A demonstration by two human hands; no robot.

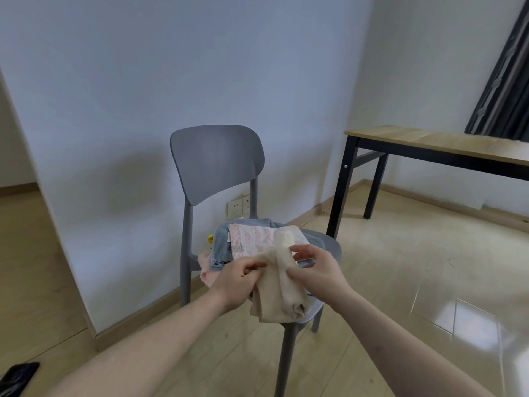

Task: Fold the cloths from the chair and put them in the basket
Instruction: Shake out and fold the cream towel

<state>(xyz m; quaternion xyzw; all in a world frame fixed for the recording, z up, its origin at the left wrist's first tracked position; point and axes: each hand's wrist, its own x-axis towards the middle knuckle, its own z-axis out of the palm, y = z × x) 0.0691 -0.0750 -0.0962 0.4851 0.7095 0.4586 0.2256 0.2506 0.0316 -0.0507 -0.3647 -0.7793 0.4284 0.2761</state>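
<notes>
Two hands meet over the front of the grey chair (217,159), both on one beige cloth (276,293). Starting at the far left, a dark object (17,373) lies on the floor, cut off by the frame edge; I cannot make out what it is. Next, the left hand (236,285) pinches the cloth's left edge between thumb and curled fingers. The cloth hangs in front of the seat, its lower end bunched, with one rolled or folded part standing up between the hands. The right hand (315,270) grips that raised part, thumb on the near side and fingers behind it.

Behind the hands, more cloths lie stacked on the seat: a pink one (204,267) peeks out low at the left, mostly hidden; a blue towel (221,247) sits over it; a pink-striped white cloth (257,239) lies on top, with a small tag at its left edge too tiny to read. Something yellow (211,239) shows behind the blue towel, largely covered. Wall sockets (239,206) show between the chair's back posts, partly hidden by them.

Further right stands a wooden table (429,141) with black legs, cut off at the frame edge, and a dark curtain (501,81) hangs above it. I see no readable writing or brand anywhere.
</notes>
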